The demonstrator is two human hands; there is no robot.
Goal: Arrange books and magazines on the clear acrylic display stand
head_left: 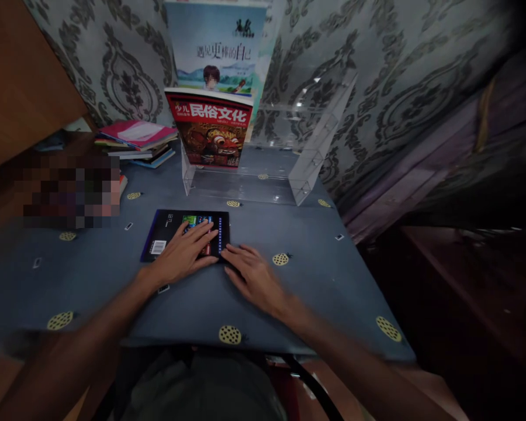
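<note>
Head view: red bk (210, 130) & blue bk (219, 44) up on rack (304, 182) nr bench (315, 310) back edge; dark bk (170, 227) flat btwn front/back edges, unracked. L grip (188, 248) spread atop; R grip (260, 273) apart, by its corner.

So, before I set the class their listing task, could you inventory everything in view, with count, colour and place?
Cloth: 1, blue-grey with yellow pineapples, across the middle
Rack: 1, clear, on the cloth's far side
Red book: 1, red, in the rack
Blue book: 1, mostly blue, behind and above the red book
Black book: 1, black, flat on the cloth
Book pile: 1, mixed with pink on top, left of the rack
Pixelated patch: 1, contents unreadable, left
Wood panel: 1, orange-brown, upper left
Patterned wall: 1, grey, behind the rack
Far right: too dark to tell
Clothing: grey-green, bottom
Arms: 2, bare, lower corners
Left grip: 1, bare, on the black book
Right grip: 1, bare, by its near right corner
</note>
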